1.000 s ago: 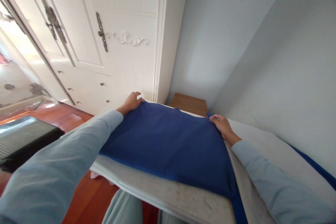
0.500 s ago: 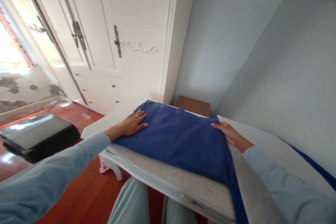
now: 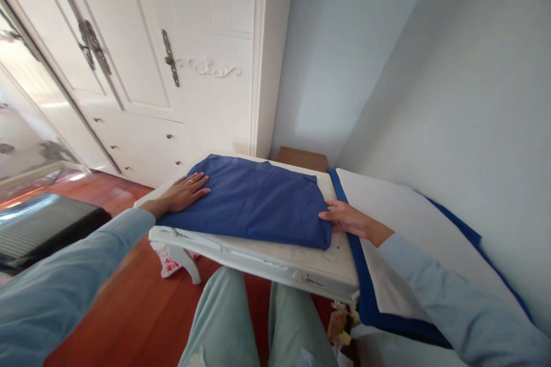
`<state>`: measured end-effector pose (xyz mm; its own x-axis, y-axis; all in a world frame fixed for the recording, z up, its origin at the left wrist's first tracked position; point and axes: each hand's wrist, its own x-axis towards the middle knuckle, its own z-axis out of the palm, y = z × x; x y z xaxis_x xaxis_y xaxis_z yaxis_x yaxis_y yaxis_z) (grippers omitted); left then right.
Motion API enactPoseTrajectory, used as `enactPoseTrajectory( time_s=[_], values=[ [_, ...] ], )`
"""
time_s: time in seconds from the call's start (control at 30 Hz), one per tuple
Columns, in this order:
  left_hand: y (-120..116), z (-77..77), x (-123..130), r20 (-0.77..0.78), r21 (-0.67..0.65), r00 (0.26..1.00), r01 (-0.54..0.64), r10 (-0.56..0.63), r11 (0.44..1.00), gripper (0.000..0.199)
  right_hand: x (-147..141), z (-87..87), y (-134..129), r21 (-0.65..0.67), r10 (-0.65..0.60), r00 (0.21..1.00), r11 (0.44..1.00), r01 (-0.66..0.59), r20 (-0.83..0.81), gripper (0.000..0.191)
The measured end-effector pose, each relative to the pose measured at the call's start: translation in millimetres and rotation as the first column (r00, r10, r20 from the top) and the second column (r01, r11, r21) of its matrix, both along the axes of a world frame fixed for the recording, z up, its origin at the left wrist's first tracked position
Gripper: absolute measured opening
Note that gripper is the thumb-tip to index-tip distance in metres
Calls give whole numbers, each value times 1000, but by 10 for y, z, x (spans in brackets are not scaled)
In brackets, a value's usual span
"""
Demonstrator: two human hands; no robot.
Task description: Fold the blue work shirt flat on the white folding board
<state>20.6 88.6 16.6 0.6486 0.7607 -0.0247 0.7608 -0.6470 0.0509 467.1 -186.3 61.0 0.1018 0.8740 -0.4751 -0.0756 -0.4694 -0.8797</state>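
Note:
A folded blue garment (image 3: 258,200) lies flat on a narrow white table (image 3: 344,266), its waistband-like edge toward the wardrobe. My left hand (image 3: 183,192) rests palm down on its left end, with fingers stretched out and a ring on one. At the right edge of the garment is my right hand (image 3: 344,219), thumb on top of the cloth and the other fingers curled at the edge, partly hidden. The right side of the garment now ends on the tabletop in a fairly straight edge.
Right of the table lies a white sheet (image 3: 396,212) over blue cloth (image 3: 365,304), against the grey wall. A white wardrobe (image 3: 215,109) and a small brown wooden piece (image 3: 301,157) stand behind. A dark ribbed case (image 3: 51,221) is on the red floor at left.
The garment's right side, which reached over the table's right end and hung down, now lies on the tabletop. My right hand has moved from its upper corner down its right edge. The view has shifted right.

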Motion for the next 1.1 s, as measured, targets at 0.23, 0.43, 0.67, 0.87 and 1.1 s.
enactPoseTrajectory(
  time_s=[0.23,0.43,0.67,0.87,1.1],
  values=[
    [41,-5,-37,-47,9,999,17,-17,1000,75,-29,-77,-168,57,133,970,987,-147,201,87],
    [68,-36,-49,-52,16,998,28,-27,999,80,-24,51,-308,78,67,949,992,-95,309,92],
    [95,-64,-48,-37,10,999,17,-16,1000,80,-230,-62,-515,84,201,947,970,-228,250,119],
    [98,-73,-51,13,16,1000,21,-21,1000,73,-212,-186,-596,89,96,900,985,-147,426,123],
    [73,-50,-39,13,20,1000,17,-17,1000,76,-43,-165,-615,77,167,809,964,-253,564,117]
  ],
)
